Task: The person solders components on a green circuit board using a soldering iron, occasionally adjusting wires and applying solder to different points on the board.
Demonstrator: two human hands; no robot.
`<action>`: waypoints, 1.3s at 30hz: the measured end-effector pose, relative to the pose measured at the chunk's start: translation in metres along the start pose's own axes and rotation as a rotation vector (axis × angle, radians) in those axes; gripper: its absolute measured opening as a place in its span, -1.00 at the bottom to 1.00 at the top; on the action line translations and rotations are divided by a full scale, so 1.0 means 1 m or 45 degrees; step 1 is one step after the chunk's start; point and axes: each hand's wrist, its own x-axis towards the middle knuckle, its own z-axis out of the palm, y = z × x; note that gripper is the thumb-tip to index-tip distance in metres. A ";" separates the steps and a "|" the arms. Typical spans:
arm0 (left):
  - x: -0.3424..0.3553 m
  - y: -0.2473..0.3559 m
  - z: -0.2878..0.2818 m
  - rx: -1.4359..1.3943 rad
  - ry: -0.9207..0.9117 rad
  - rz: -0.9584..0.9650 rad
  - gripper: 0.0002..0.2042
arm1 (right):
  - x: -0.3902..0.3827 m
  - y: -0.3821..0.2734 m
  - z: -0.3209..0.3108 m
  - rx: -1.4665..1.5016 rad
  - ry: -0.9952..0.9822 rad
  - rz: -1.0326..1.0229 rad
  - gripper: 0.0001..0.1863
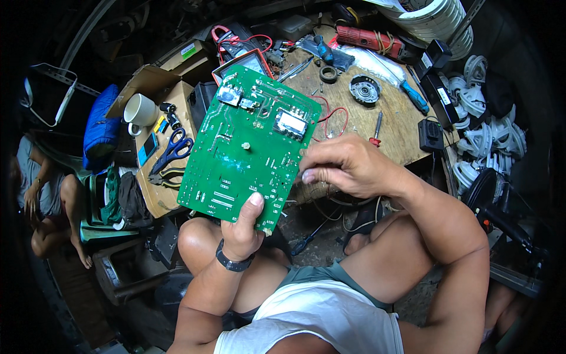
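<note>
A green circuit board (230,165) with silver components is held up at the centre, tilted over the bench's front edge. My left hand (240,233) grips its lower edge, thumb on the face. My right hand (342,165) has curled, closed fingertips at the board's right edge; what they pinch is hidden. Beyond the board lie a red-cased meter (259,59) and a looped red wire (342,118). A soldering iron (377,131) lies right of it, above my right hand.
The wooden bench (401,141) bears tools, a dark ring and a round metal part (364,89). A cardboard box (150,197), mug (140,111) and scissors (175,150) are left. Another person (44,189) sits far left. White plastic parts (483,135) pile right.
</note>
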 end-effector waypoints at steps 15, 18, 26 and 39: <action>0.012 0.006 0.006 -0.523 -0.079 -0.253 -0.46 | -0.009 -0.021 0.015 -0.437 0.158 0.052 -0.75; 0.011 0.008 0.008 -0.538 -0.060 -0.263 -0.45 | -0.009 -0.022 0.015 -0.449 0.156 0.061 -0.73; 0.012 0.013 0.013 -0.435 -0.085 -0.276 -0.42 | -0.011 -0.025 0.010 -0.582 0.083 0.047 -0.76; 0.009 0.001 0.006 -0.262 -0.108 -0.152 -0.43 | -0.012 -0.024 0.019 -0.808 0.075 0.012 -0.80</action>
